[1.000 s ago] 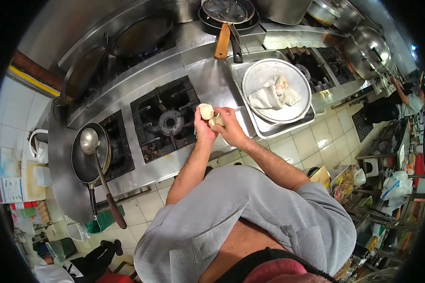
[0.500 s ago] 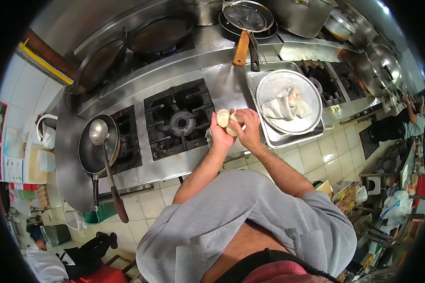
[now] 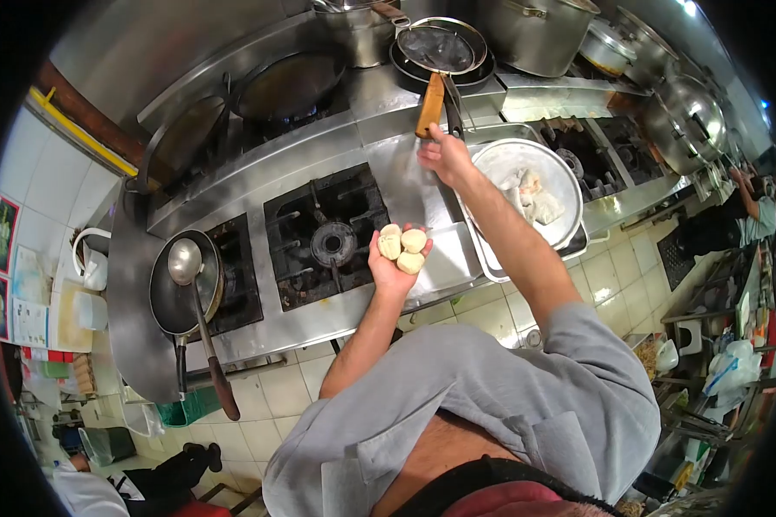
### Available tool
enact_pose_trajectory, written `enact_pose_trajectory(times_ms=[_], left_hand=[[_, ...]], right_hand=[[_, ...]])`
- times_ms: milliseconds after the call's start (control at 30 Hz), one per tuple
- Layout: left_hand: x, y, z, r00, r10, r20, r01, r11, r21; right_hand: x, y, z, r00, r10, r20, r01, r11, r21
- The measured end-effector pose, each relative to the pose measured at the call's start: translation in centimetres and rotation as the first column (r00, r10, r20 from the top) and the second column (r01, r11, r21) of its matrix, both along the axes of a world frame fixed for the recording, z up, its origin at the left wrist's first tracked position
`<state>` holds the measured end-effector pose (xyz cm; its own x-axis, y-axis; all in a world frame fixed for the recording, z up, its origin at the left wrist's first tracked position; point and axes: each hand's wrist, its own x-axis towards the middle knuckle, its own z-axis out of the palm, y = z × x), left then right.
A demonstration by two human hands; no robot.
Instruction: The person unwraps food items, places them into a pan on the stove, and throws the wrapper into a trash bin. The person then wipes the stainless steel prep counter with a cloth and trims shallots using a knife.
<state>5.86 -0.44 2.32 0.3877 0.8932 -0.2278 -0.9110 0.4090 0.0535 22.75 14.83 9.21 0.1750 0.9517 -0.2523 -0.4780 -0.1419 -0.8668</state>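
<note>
On the upturned palm of my left hand (image 3: pixel 395 274) lie three pale, rounded dough-like lumps (image 3: pixel 411 240), the fingers curled around their edges. They are held just past the front burner. My right hand (image 3: pixel 446 157) is stretched forward, fingers partly apart, close to the lower end of the wooden handle of a mesh strainer (image 3: pixel 429 105). Whether a fingertip touches the handle I cannot make out. The strainer rests on a dark frying pan (image 3: pixel 483 73). Beneath my right forearm is a round metal tray (image 3: pixel 565 185) with a crumpled whitish cloth (image 3: pixel 539 205), partly covered by the arm.
A frying pan (image 3: pixel 165 302) with a ladle (image 3: pixel 185 260) across it sits on the left burner. The front burner grate (image 3: pixel 332 244) is near my left hand. Woks (image 3: pixel 289 86) and a large pot (image 3: pixel 535 39) stand behind. Another person (image 3: pixel 754 211) is at far right.
My right hand has left the lumps and moved forward to the strainer's handle. My left hand has lowered slightly and now holds the lumps alone. The view has shifted slightly.
</note>
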Motion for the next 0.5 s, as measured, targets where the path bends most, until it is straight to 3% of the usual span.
enact_pose_trajectory(times_ms=[33,133,200,267,400,500], left_hand=[[-0.3,-0.3,-0.2,0.999,0.014,-0.033,-0.015,1.000,-0.008],[-1.8,-1.5,0.1,0.997,0.035,-0.073,-0.036,0.999,-0.018],[-2.8,-2.3,-0.1,0.996,0.048,-0.075,-0.049,0.999,-0.015],[-3.8,-2.8,-0.5,0.994,0.082,-0.077,-0.081,0.997,0.013],[-5.6,-3.9,-0.3,0.983,0.152,-0.101,-0.155,0.988,-0.026],[-6.2,-4.4,-1.2,0.975,0.181,-0.131,-0.189,0.981,-0.051]], right_hand=[[0.5,1.8,-0.2,0.983,0.099,-0.155,-0.108,0.993,-0.049],[0.1,3.6,3.7,0.962,0.000,-0.274,-0.013,0.999,-0.047],[0.2,4.5,4.9,0.965,-0.005,-0.263,-0.023,0.994,-0.104],[0.9,5.5,5.2,0.996,0.031,-0.089,-0.039,0.995,-0.087],[4.0,5.1,8.7,0.888,0.143,-0.438,-0.191,0.979,-0.067],[6.2,3.7,9.9,0.785,0.266,-0.560,-0.256,0.962,0.098]])
